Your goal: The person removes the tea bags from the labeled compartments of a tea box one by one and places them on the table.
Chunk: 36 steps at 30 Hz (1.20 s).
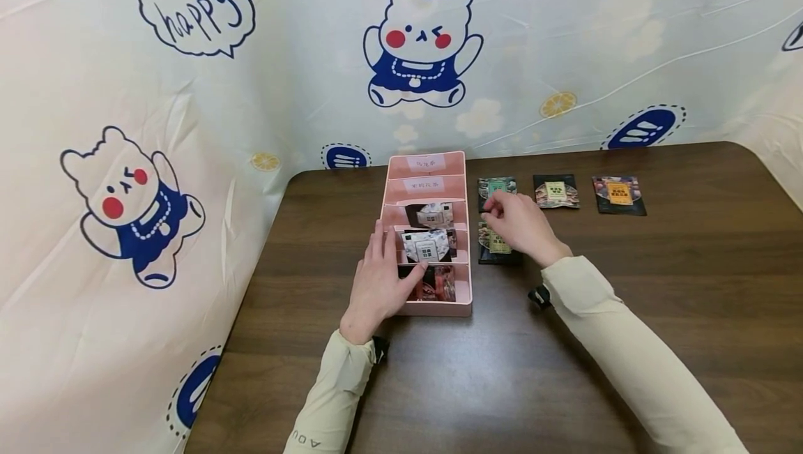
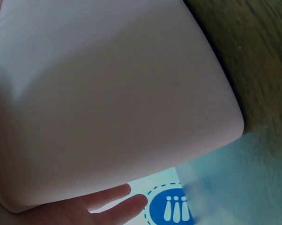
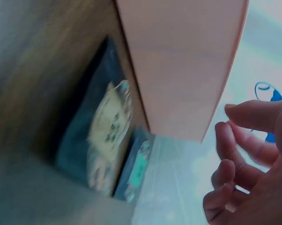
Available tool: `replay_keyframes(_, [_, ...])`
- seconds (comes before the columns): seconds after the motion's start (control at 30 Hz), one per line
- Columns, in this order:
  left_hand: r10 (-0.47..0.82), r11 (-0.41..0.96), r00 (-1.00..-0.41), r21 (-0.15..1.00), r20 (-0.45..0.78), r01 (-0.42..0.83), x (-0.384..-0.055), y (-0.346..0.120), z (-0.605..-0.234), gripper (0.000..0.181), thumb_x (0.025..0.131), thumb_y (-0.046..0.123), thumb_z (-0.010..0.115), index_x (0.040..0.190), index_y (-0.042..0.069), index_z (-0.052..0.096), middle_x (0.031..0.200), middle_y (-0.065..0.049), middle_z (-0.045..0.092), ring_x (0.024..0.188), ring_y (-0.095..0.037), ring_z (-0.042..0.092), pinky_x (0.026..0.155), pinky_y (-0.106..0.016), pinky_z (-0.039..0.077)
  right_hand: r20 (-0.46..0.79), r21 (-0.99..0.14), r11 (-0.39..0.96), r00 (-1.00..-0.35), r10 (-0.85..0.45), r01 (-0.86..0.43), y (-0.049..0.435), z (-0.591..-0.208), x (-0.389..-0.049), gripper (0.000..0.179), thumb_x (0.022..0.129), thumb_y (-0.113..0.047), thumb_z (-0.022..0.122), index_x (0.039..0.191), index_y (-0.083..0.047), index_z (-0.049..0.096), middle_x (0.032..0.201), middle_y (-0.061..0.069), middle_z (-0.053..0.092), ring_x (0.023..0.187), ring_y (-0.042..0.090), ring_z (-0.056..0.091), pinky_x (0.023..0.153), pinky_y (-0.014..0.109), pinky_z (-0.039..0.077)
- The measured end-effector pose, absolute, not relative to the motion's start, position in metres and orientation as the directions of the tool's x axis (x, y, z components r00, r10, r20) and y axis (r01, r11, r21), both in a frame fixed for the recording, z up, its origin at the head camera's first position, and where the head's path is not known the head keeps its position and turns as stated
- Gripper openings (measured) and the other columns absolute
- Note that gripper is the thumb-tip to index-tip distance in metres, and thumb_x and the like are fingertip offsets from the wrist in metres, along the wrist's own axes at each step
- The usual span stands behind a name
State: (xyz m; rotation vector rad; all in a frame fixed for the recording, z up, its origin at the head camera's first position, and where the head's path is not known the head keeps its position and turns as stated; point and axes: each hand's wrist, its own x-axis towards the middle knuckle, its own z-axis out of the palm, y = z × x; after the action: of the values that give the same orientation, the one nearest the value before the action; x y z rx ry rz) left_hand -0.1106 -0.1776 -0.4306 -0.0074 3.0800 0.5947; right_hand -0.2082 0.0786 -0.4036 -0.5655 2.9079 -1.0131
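Note:
On the table stands a long pink divided box; its front three compartments hold sachets. My left hand rests along the box's left side, fingers fairly straight at the rim. Its thumb reaches over the inside, near a white-and-black sachet and a dark red sachet. My right hand hovers over two sachets right of the box, a green-labelled one and a black one with a yellow-green label. Its fingers bend loosely, thumb tip close to the index fingertip, nothing between them in the right wrist view.
Further right lie a black sachet with a pale label and a purple-black one with an orange label. The box's back compartments carry white paper labels. A printed curtain hangs behind and left of the wooden table.

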Motion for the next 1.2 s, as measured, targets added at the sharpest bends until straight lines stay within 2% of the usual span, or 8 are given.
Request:
replay_keyframes(0.1, [-0.002, 0.925, -1.0, 0.379, -0.004, -0.004, -0.111, -0.177, -0.431, 0.093, 0.088, 0.068, 0.047, 0.155, 0.01, 0.017, 0.164, -0.009, 0.001, 0.148, -0.036, 0.018, 0.108, -0.061, 0.032, 0.152, -0.589, 0.701, -0.907, -0.393, -0.402, 0.066, -0.399, -0.211, 0.013, 0.093, -0.018, 0.06, 0.097, -0.009, 0.068, 0.084, 0.005, 0.067, 0.073, 0.02, 0.058, 0.067, 0.036, 0.047])
replay_keyframes(0.2, [-0.003, 0.924, -1.0, 0.382, 0.001, -0.002, -0.111, -0.177, -0.431, 0.093, 0.088, 0.067, 0.047, 0.155, 0.01, 0.018, 0.164, -0.009, 0.002, 0.147, -0.036, 0.02, 0.108, -0.062, 0.033, 0.18, -0.556, 0.695, -0.882, -0.436, -0.457, 0.053, -0.396, -0.214, 0.015, 0.093, -0.017, 0.06, 0.098, -0.007, 0.07, 0.089, 0.007, 0.068, 0.083, 0.024, 0.058, 0.075, 0.039, 0.048])
replay_keyframes(0.33, [-0.004, 0.924, -1.0, 0.381, -0.002, -0.005, -0.111, -0.177, -0.431, 0.092, 0.088, 0.067, 0.046, 0.155, 0.01, 0.017, 0.164, -0.009, 0.002, 0.147, -0.036, 0.02, 0.107, -0.062, 0.033, 0.206, -0.516, 0.701, -0.866, -0.456, -0.492, 0.039, -0.394, -0.217, 0.014, 0.092, -0.016, 0.06, 0.097, -0.008, 0.069, 0.095, 0.008, 0.066, 0.09, 0.027, 0.052, 0.079, 0.04, 0.044])
replay_keyframes(0.53, [-0.007, 0.924, -1.0, 0.382, -0.012, -0.011, -0.111, -0.177, -0.431, 0.092, 0.088, 0.067, 0.045, 0.155, 0.011, 0.017, 0.164, -0.008, 0.001, 0.148, -0.035, 0.02, 0.108, -0.062, 0.033, 0.204, -0.479, 0.725, -0.866, -0.456, -0.495, 0.024, -0.392, -0.221, 0.016, 0.091, -0.014, 0.06, 0.104, -0.007, 0.066, 0.101, 0.008, 0.064, 0.086, 0.026, 0.045, 0.074, 0.036, 0.038])
replay_keyframes(0.8, [-0.009, 0.926, -1.0, 0.378, -0.019, -0.015, -0.112, -0.177, -0.431, 0.092, 0.088, 0.068, 0.045, 0.155, 0.011, 0.017, 0.164, -0.007, 0.0, 0.148, -0.035, 0.019, 0.108, -0.062, 0.033, 0.174, -0.418, 0.769, -0.873, -0.455, -0.484, 0.017, -0.397, -0.225, 0.021, 0.092, -0.017, 0.061, 0.11, -0.007, 0.066, 0.12, 0.012, 0.06, 0.095, 0.029, 0.047, 0.081, 0.042, 0.042])
replay_keyframes(1.2, [-0.008, 0.925, -1.0, 0.379, -0.022, -0.016, -0.111, -0.177, -0.429, 0.093, 0.088, 0.068, 0.045, 0.155, 0.011, 0.016, 0.165, -0.007, -0.001, 0.148, -0.035, 0.018, 0.109, -0.061, 0.032, 0.18, -0.383, 0.782, -0.87, -0.46, -0.492, 0.013, -0.401, -0.225, 0.01, 0.092, -0.018, 0.063, 0.097, -0.012, 0.069, 0.108, 0.01, 0.059, 0.092, 0.028, 0.044, 0.081, 0.04, 0.041])
